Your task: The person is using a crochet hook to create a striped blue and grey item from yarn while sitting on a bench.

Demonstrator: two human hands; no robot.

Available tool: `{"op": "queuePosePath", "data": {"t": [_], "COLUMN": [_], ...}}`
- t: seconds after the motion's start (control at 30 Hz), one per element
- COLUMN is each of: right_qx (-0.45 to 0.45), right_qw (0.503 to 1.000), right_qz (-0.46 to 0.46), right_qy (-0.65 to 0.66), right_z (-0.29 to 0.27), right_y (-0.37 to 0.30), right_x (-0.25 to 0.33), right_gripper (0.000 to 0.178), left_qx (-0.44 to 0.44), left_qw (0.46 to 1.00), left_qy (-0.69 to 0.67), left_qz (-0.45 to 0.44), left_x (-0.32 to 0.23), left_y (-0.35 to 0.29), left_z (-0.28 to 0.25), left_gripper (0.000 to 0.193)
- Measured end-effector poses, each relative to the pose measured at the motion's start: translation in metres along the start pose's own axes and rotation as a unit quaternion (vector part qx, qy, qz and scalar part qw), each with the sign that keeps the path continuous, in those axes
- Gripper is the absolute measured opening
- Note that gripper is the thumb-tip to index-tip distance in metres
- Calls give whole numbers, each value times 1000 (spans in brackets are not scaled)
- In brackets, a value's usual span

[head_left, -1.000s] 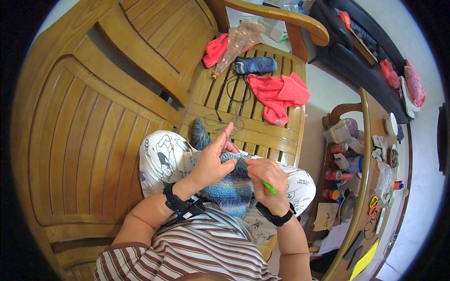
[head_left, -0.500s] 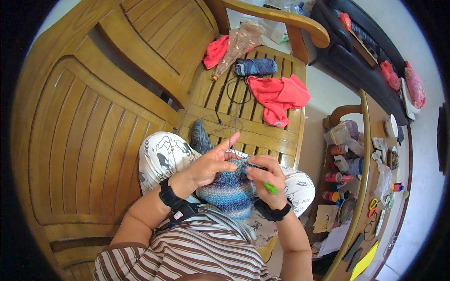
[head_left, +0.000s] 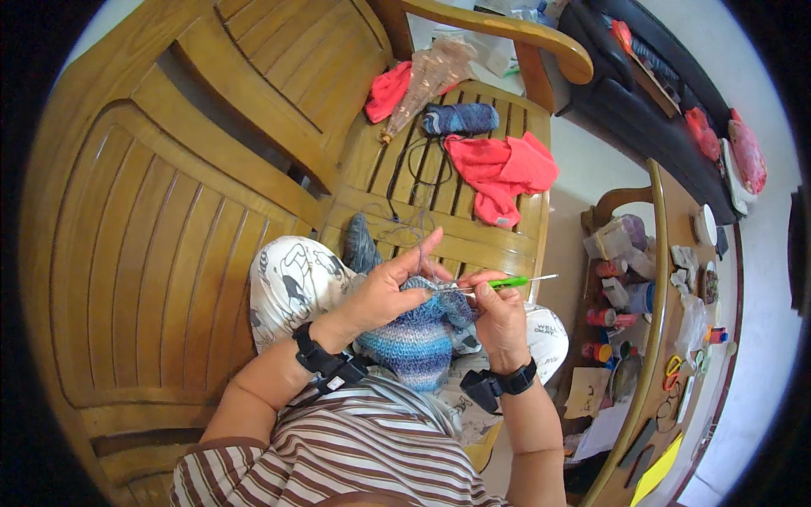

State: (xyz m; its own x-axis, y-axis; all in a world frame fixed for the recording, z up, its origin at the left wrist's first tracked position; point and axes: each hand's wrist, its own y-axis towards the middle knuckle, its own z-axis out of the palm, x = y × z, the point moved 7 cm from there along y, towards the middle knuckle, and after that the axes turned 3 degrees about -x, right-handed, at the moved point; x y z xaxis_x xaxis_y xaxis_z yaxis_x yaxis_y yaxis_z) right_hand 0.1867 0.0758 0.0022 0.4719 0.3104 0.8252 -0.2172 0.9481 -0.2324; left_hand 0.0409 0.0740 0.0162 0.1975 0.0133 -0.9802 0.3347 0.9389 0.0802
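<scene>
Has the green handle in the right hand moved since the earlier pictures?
Yes: the green handle has moved up the picture, closer to the larger red cloth, which has stayed put.

Wooden bench [head_left: 503,252] bearing yarn [head_left: 461,119], red cloth [head_left: 512,166]

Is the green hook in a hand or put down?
In a hand: the right hand grips the green hook, which pokes out to the right.

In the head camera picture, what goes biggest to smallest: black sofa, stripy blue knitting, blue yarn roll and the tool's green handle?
1. Black sofa
2. Stripy blue knitting
3. Blue yarn roll
4. Green handle
</scene>
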Motion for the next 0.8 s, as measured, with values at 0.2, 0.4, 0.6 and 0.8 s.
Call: {"op": "queuePosePath", "data": {"t": [0.2, 0.4, 0.6, 0.8], "right_qx": [23, 76, 77, 118], "right_qw": [946, 660, 756, 875], "right_qz": [-234, -453, -467, -349], "right_qy": [-225, -594, -453, -314], "right_z": [20, 65, 37, 23], "right_y": [-7, -28, -30, -26], "right_x": [19, 28, 22, 42], "right_gripper": [12, 38, 30, 17], "left_qx": [-44, -120, 50, 93], "left_qw": [979, 992, 944, 951], "left_qy": [-176, 1, -271, -235], "left_qz": [-95, -37, -183, -179], "left_x": [17, 18, 34, 21], "left_y": [-5, -8, -3, -2], "left_z": [2, -3, 4, 3], "left_gripper": [79, 74, 70, 73]}}
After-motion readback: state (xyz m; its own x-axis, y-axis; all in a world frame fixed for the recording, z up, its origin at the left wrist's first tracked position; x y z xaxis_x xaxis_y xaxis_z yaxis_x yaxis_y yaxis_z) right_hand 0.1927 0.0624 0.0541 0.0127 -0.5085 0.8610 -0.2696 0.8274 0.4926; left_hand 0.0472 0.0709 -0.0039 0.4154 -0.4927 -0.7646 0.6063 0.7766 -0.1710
